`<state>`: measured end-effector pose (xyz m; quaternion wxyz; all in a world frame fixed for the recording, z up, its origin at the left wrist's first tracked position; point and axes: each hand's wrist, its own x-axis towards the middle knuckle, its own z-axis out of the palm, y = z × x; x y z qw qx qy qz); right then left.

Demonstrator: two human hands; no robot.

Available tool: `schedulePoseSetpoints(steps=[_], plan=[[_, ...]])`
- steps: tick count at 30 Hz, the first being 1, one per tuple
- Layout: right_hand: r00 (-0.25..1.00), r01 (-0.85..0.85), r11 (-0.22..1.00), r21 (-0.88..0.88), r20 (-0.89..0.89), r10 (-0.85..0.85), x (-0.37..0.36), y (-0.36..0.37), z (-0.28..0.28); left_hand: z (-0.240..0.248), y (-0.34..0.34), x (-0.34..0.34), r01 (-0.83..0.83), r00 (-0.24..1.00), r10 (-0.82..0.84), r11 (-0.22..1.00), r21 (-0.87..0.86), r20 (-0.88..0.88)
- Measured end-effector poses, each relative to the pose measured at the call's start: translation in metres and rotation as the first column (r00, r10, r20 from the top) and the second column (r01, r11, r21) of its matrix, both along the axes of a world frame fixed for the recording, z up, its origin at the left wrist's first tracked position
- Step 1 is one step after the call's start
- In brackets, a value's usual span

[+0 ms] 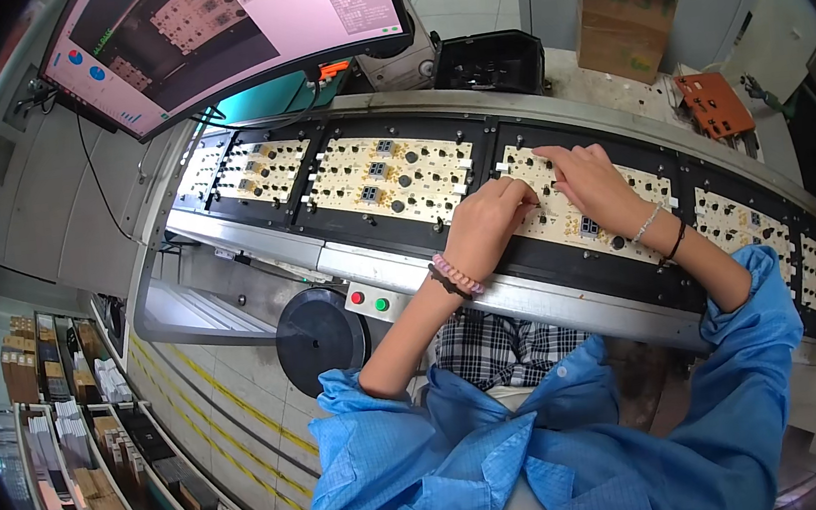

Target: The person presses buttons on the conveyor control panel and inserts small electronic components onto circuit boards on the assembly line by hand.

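A cream circuit board (550,224) with black components lies in a black tray frame on the conveyor line in front of me. My left hand (487,224) is over the board's left edge, its fingers bent and pressed together at the tips; whatever they pinch is too small to make out. Over the upper middle of the same board, my right hand (593,183) has a finger stretched toward its upper left part, apart from the thumb, and nothing shows in it. A dark blue display component (589,226) sits on the board just below the right hand.
More boards lie along the line, including a populated board (389,178) to the left and another board (741,222) to the right. A monitor (232,33) hangs at upper left. Behind the line stand a black bin (489,64) and a cardboard box (625,24). A button box (369,302) sits at the front rail.
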<state>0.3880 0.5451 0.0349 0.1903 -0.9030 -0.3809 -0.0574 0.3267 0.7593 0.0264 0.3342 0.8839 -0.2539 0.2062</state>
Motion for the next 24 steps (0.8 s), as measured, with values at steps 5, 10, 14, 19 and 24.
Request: schedulePoseSetpoints(steps=[5, 10, 14, 19, 24], plan=[[0.987, -0.016, 1.000, -0.021, 0.162, 0.019, -0.003, 0.005, -0.005, -0.001, 0.000, 0.000, 0.007, 0.999, -0.008, 1.000, 0.015, 0.036], [0.971, -0.008, 0.996, -0.087, 0.236, 0.029, 0.001, 0.007, -0.005, 0.002, 0.002, 0.001, 0.015, 1.000, -0.016, 1.000, 0.012, 0.027], [0.988, 0.007, 0.993, -0.117, 0.154, 0.011, -0.001, 0.007, -0.002, 0.002, 0.003, 0.000, 0.020, 0.999, -0.020, 1.000, 0.005, 0.040], [0.980, -0.067, 0.987, -0.145, 0.178, 0.092, -0.001, 0.006, 0.003, 0.001, 0.000, 0.001, 0.034, 0.999, -0.034, 0.999, -0.006, 0.038], [0.997, -0.073, 0.995, 0.067, 0.043, 0.070, 0.003, -0.008, 0.047, -0.001, -0.010, 0.008, 0.102, 0.995, -0.102, 0.994, 0.024, 0.015]])
